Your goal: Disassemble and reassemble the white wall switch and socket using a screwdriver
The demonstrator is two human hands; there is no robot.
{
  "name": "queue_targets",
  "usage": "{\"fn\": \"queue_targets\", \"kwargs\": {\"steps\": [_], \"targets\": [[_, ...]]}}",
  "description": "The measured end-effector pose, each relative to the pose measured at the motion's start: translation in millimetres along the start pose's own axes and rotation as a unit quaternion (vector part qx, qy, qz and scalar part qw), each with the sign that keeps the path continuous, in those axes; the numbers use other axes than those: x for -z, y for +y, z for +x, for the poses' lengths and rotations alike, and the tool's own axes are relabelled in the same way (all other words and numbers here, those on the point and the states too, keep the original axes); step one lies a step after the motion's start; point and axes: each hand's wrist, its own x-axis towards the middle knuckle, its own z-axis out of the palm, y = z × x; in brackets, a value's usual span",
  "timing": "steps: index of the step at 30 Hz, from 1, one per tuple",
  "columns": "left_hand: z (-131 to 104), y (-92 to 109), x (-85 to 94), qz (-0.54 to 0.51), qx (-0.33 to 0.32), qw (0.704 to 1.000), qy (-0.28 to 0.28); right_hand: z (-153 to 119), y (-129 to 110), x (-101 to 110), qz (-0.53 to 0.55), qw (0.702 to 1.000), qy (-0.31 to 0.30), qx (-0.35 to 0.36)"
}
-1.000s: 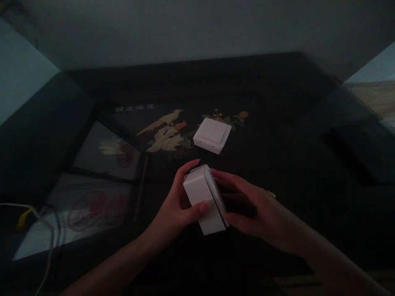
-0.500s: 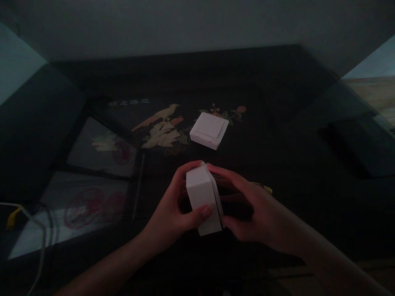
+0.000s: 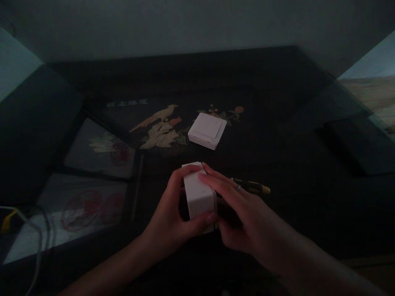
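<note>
A white wall switch box (image 3: 199, 193) with a thin cover plate along its right side is held up between both hands. My left hand (image 3: 175, 209) wraps its left side, the thumb on the near face and fingers over the top. From the right, my right hand (image 3: 240, 205) grips the plate side, its fingers reaching over the top edge. The underside and the plate's front are hidden. Beyond them, a second white wall switch (image 3: 206, 129) lies face up on the dark table. A screwdriver (image 3: 253, 187) with a black and yellow handle lies partly behind my right hand.
The dark glossy table (image 3: 293, 213) has an inlaid bird and flower picture (image 3: 160, 129) and reflects a window at left. A white cable (image 3: 38, 246) with a yellow tag (image 3: 8, 222) runs at lower left. A dark flat object (image 3: 354, 146) appears at right.
The gap between box and cover plate has narrowed, and the box has tilted toward me. My right hand's fingers have moved left over its top. More of the screwdriver shows.
</note>
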Motion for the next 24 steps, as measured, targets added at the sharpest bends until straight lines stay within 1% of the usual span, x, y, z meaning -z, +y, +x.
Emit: {"fn": "queue_targets", "kwargs": {"steps": [2, 5, 7, 12, 15, 19, 24], "targets": [[-1, 0, 0.0, 0.032, -0.020, 0.999, 0.014, 1, -3, -4, -0.014, 1.000, 0.016, 0.006], [-1, -1, 0.6, 0.067, -0.041, 0.997, 0.022, 0, -6, -10, -0.044, 0.998, 0.042, 0.025], [-1, -2, 1.1, 0.077, -0.046, 0.996, 0.020, 0, -6, -13, -0.063, 0.996, 0.054, 0.033], [-2, -3, 0.8, 0.092, -0.045, 0.995, 0.016, -1, -5, -25, -0.098, 0.992, 0.079, 0.020], [-1, -3, 0.2, 0.113, -0.049, 0.992, 0.025, 0, -7, -29, -0.116, 0.989, 0.091, 0.006], [0, -2, 0.6, 0.132, -0.056, 0.989, 0.025, 1, -10, -30, -0.109, 0.990, 0.088, -0.030], [0, -4, 2.2, 0.143, -0.088, 0.985, 0.040, 2, -14, -34, -0.112, 0.987, 0.093, -0.067]]}}
